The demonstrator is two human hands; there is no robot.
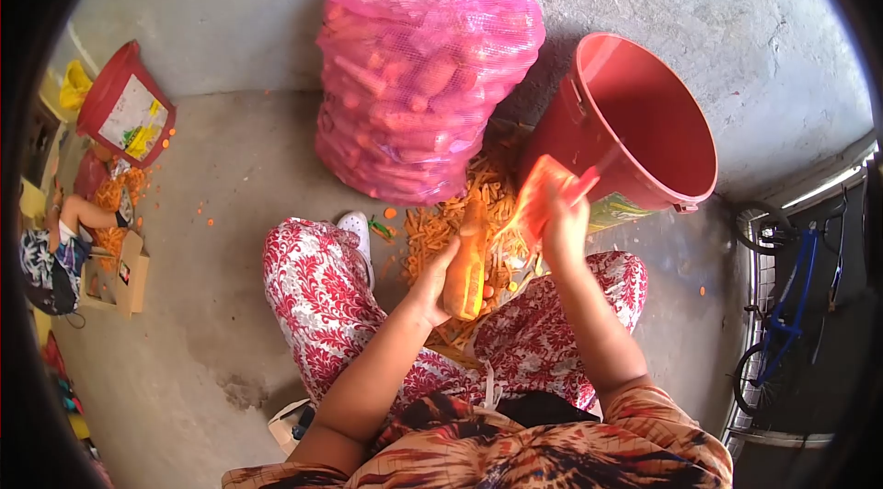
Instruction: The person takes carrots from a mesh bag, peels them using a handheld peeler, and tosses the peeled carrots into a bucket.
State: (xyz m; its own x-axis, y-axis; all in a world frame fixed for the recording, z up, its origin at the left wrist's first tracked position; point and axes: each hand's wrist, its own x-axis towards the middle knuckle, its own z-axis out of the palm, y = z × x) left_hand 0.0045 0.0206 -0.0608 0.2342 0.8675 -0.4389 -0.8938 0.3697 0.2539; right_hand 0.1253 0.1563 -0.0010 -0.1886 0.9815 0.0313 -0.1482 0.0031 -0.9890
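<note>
A large carrot (467,259) is gripped in my left hand (440,285), its bright orange side partly peeled. Up and to the right, my right hand (559,218) is closed around a red-orange peeler (544,199), blurred by motion and apart from the carrot. Beneath both hands lies a heap of orange peelings (428,236) on the floor between my legs. Behind the heap stands a pink mesh sack (414,75) full of carrots. To its right, a red bucket (644,112) leans with its opening toward me.
At the far left, another person (55,259) sits by a cardboard box (134,277), more peelings and a second red bucket (129,107). A blue bicycle (791,305) is at the right edge. A grey wall (230,11) rises behind the sack.
</note>
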